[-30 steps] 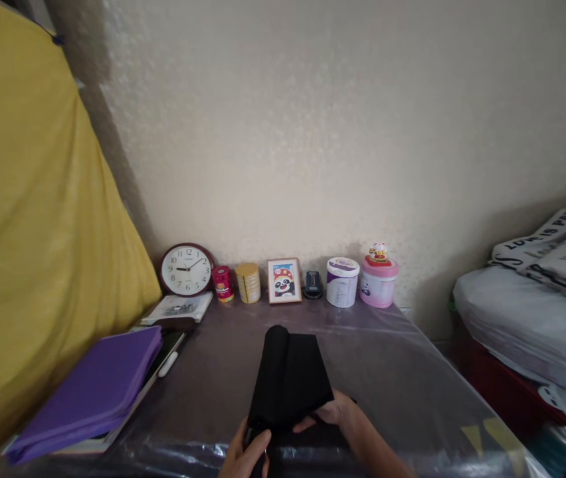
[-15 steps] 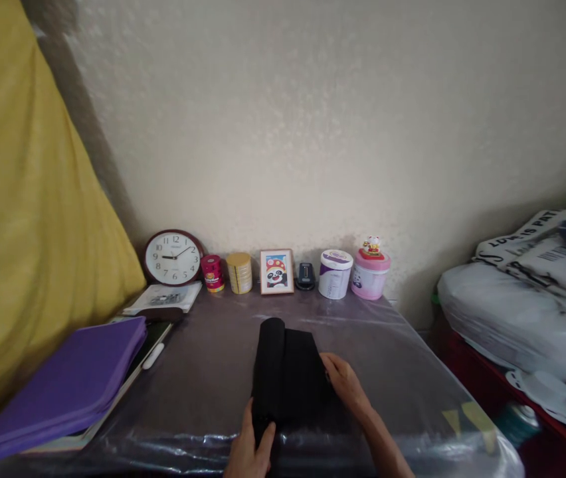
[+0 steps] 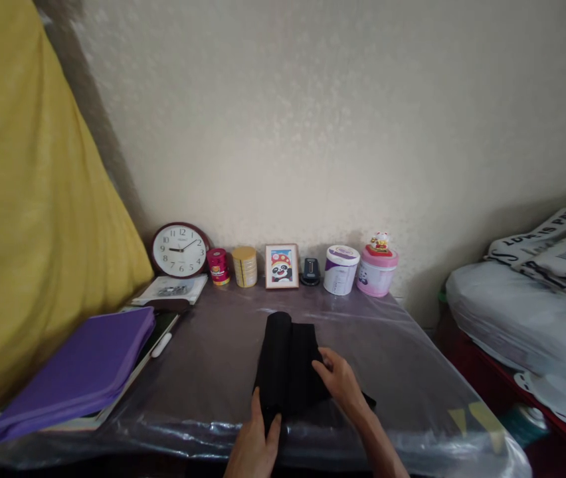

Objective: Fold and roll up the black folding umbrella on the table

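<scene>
A piece of black cloth point(image 3: 278, 358) lies on the table near its front edge, rolled up on its left side with a flat part on the right. My left hand point(image 3: 254, 438) grips the near end of the roll, thumb and fingers around it. On the right, my right hand point(image 3: 340, 378) pinches the edge of the flat part, its thumb on top. A dark end of the cloth shows beyond my right wrist. The far end of the roll points toward the wall.
Plastic sheeting covers the table point(image 3: 402, 372). Along the wall stand a clock point(image 3: 180, 251), red tin point(image 3: 218, 267), yellow tin point(image 3: 244, 267), framed panda picture point(image 3: 282, 267), black device point(image 3: 310, 271), white tub point(image 3: 341, 271) and pink tub point(image 3: 377, 273). A purple folder point(image 3: 78, 368) lies left.
My right hand has shifted its hold inward, bending the flat part's edge, and a dark end now sticks out past my wrist. My left hand stays on the roll. The view has shifted slightly.
</scene>
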### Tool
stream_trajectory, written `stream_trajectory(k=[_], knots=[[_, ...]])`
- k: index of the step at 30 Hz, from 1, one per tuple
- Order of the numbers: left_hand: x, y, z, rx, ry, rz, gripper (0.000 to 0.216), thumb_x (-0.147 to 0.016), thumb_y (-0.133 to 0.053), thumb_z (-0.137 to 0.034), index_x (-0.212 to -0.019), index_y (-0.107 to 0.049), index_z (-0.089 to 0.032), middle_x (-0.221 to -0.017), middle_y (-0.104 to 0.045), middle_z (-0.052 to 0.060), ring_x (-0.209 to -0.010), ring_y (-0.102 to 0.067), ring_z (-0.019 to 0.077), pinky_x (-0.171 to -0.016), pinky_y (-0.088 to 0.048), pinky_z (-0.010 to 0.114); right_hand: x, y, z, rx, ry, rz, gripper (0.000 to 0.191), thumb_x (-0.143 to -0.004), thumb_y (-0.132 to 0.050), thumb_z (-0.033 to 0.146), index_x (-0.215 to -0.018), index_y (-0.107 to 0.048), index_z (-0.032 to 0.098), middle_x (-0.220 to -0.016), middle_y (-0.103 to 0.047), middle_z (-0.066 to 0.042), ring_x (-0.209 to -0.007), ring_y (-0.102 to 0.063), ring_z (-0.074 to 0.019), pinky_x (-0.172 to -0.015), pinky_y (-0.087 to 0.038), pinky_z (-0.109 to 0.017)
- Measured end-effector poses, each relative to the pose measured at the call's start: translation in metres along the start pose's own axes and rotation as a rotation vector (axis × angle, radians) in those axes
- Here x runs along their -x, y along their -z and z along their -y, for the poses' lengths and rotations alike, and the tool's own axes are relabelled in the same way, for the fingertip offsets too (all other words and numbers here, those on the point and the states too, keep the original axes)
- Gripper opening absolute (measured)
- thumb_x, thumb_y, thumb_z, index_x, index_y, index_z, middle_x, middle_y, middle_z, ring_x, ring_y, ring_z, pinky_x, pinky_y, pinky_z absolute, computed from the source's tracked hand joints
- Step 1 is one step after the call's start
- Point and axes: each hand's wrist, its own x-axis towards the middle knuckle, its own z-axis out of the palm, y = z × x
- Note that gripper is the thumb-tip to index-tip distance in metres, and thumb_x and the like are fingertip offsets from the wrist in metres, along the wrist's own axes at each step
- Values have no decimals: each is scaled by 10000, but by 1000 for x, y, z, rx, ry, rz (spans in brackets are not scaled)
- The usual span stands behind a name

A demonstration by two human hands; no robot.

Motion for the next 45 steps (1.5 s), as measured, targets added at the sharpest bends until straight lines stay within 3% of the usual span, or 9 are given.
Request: stream_trajectory(k=[7,11,15,21,25,30,37,40,45], knots=[[0,3,-11,-114,13,36,644,-877,-307,-327,-1377,-38,-24,-1190,-548,174,-1096,-528,196,-885,-368,243,-17,-38,51,-441,30,35,372,-671,-574,334,-1004,-627,175,-907,-658,-51,-845,-591,-200,-772,-458,-315],[0,1,-14,-211,40,35,628,-883,-273,-321,-1373,-47,1,-1111,-590,200,-1025,-570,237,-830,-402,291,-20,-73,65,-349,18,98,361,-668,-576,264,-1007,-623,150,-779,-644,-33,-734,-582,-164,-685,-459,-268],[0,1,-15,-254,47,20,629,-880,-268,-324,-1373,-54,4,-1076,-608,199,-986,-587,249,-812,-405,305,-21,-87,68,-133,60,182,330,-684,-562,228,-1002,-623,164,-684,-631,-2,-649,-572,-141,-615,-429,-234],[7,10,-11,-257,-34,37,627,-866,-268,-350,-1366,-86,-20,-1141,-568,193,-1014,-574,236,-824,-406,279,-21,-84,75,183,123,250,334,-705,-541,233,-1029,-605,185,-785,-676,-30,-753,-615,-168,-642,-406,-230],[13,13,-6,-187,-61,35,628,-838,-309,-356,-1350,-118,-47,-1147,-563,184,-976,-593,233,-797,-426,280,-17,-83,80,203,148,307,301,-717,-529,239,-1005,-614,208,-800,-692,-16,-777,-627,-163,-656,-405,-224],[12,17,-14,-264,-104,95,704,-813,-344,-311,-1377,-21,-41,-1296,-425,217,-1028,-562,256,-801,-429,310,-9,-78,87,192,224,392,224,-740,-511,269,-919,-642,236,-768,-699,3,-748,-635,-147,-637,-402,-213],[2,14,-15,-373,-104,157,605,-821,-342,-266,-1370,-178,-73,-1090,-597,165,-977,-579,243,-815,-402,298,-1,-61,83,78,437,525,199,-767,-510,224,-906,-645,270,-745,-693,46,-776,-608,-133,-731,-407,-223],[2,13,-13,-356,-90,142,590,-826,-324,-261,-1373,-185,-90,-1086,-604,153,-971,-580,248,-811,-398,308,7,-50,78,-60,528,508,202,-823,-472,243,-924,-645,264,-843,-683,28,-820,-593,-124,-767,-417,-226],[0,12,-13,-285,-87,140,695,-821,-342,-243,-1388,18,-65,-1026,-637,154,-903,-615,237,-752,-414,290,16,-39,59,-150,634,347,244,-880,-398,236,-961,-628,243,-966,-649,-14,-948,-549,-133,-879,-398,-277]])
